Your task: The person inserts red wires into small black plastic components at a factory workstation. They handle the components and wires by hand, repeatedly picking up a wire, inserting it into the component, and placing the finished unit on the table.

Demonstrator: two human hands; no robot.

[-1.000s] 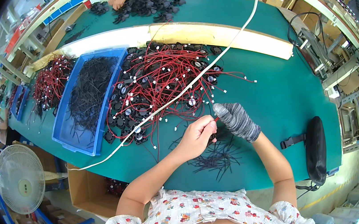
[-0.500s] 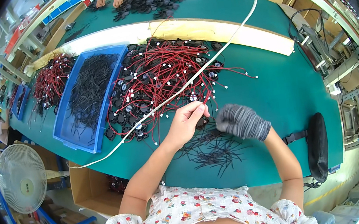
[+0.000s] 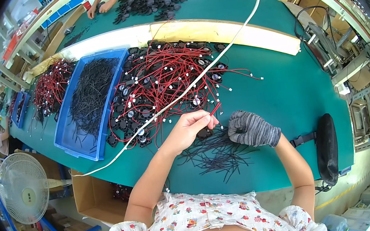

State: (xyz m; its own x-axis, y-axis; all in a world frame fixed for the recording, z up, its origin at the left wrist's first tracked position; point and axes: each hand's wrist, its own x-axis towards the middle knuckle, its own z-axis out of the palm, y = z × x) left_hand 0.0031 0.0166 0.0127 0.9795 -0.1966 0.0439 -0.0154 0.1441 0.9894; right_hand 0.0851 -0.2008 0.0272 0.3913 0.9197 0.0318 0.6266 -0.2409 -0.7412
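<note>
My bare left hand (image 3: 190, 128) pinches a red wire lead (image 3: 215, 108) of a small black fan (image 3: 204, 133) that sits just under its fingers. My right hand (image 3: 250, 128), in a grey knit glove, is closed into a fist right beside it, over the same fan; what it grips is hidden. Both hands hover above a loose scatter of thin black cable ties (image 3: 217, 153) on the green table (image 3: 284, 98). A big heap of black fans with red wires (image 3: 162, 81) lies just beyond my hands.
A blue tray (image 3: 75, 143) full of black ties stands left of the heap. A white cable (image 3: 215, 61) runs diagonally over the table. A black pouch (image 3: 327, 148) lies at the right edge. Another person's hands (image 3: 100, 6) work at fans across the divider. A floor fan (image 3: 23, 188) stands lower left.
My left hand has reached forward to the heap's edge and taken a red lead. My gloved right hand has shifted right and slightly down, staying closed.
</note>
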